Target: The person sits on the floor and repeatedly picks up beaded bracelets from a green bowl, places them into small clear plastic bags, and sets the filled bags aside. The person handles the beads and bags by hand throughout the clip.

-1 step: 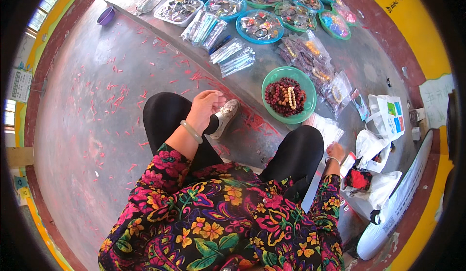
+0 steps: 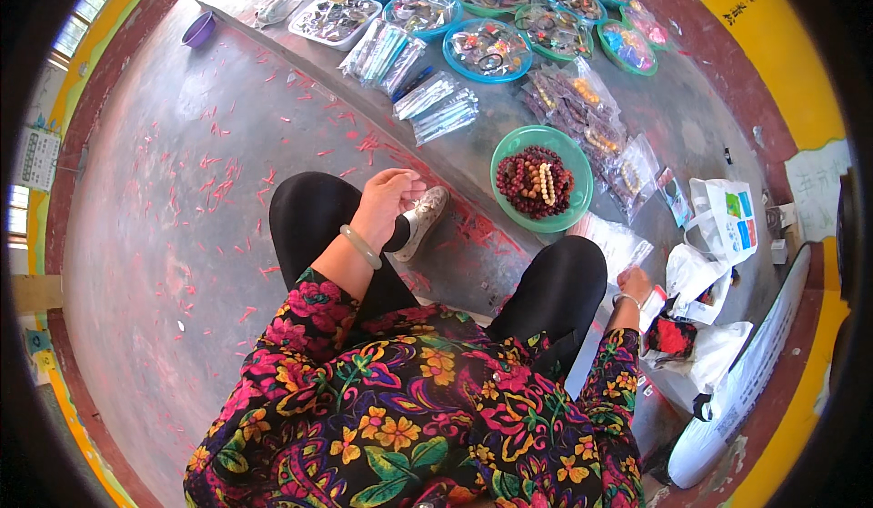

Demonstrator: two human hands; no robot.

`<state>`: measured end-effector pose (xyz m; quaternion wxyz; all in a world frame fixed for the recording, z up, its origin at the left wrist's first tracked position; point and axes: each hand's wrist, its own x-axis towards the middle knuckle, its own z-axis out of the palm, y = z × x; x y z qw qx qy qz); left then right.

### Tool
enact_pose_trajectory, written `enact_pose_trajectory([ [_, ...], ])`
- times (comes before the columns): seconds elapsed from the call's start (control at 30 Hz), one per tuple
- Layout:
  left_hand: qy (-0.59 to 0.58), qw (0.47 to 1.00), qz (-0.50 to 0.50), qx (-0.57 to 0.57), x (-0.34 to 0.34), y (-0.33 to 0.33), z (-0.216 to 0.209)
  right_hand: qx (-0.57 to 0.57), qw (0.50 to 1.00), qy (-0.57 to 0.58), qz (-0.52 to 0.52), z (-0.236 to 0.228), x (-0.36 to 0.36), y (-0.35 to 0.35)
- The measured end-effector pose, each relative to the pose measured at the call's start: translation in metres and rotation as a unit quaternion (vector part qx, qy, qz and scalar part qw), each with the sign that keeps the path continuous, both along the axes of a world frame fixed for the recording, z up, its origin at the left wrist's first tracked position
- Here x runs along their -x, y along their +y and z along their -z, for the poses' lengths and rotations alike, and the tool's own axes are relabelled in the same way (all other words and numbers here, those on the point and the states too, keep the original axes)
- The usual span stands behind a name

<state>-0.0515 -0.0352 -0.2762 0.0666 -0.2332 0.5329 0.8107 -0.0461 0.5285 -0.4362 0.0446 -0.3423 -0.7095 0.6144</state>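
My left hand [image 2: 394, 193] is raised above the grey shoe [image 2: 424, 220], its fingers curled together; what they hold, if anything, does not show. A pale bangle [image 2: 360, 246] circles that wrist. Beyond my right knee, my right hand [image 2: 636, 283] is closed at the near edge of some flat clear plastic bags [image 2: 618, 240]. Whether its fingers grip a bag is hidden. A green plastic basin [image 2: 579, 164] stands just past the knee. Inside it lie dark red beaded bracelets [image 2: 516, 179], some brown ones and a cream-coloured one [image 2: 546, 183].
Packed bracelets [image 2: 591, 112] in clear bags lie beyond the basin. Farther back are pen packs [image 2: 441, 108] and several basins of small bagged goods [image 2: 486, 49]. White carrier bags [image 2: 698, 271] stand on the right. Red paper scraps [image 2: 216, 162] litter the floor; a purple basin [image 2: 199, 30] sits far left.
My right hand has shifted slightly up and to the right, along the edge of the clear bags. My left hand stays almost where it was.
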Motion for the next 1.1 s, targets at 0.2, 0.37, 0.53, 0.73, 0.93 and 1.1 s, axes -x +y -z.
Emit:
enact_pose_trajectory([
  [0.2, 0.004, 1.0, 0.012, 0.003, 0.001, 0.004, 0.003, -0.025, 0.987, 0.13, 0.09, -0.104, 0.023, -0.068],
  [0.37, 0.018, 1.0, 0.023, 0.011, 0.001, 0.012, 0.002, -0.01, 0.986, 0.163, 0.003, -0.187, 0.039, -0.151],
  [0.53, 0.113, 0.991, 0.063, 0.023, 0.007, 0.049, -0.005, 0.05, 0.971, 0.131, -0.194, -0.219, 0.045, -0.246],
  [0.73, 0.266, 0.952, 0.148, 0.044, 0.008, 0.111, -0.022, 0.053, 0.958, 0.097, -0.265, -0.181, 0.039, -0.29],
  [0.93, 0.195, 0.958, 0.187, 0.1, 0.008, 0.136, -0.016, -0.015, 0.956, 0.119, -0.266, -0.175, 0.027, -0.286],
  [1.1, 0.174, 0.972, 0.147, 0.052, 0.014, 0.139, 0.002, -0.141, 0.909, 0.24, -0.31, -0.172, 0.021, -0.284],
])
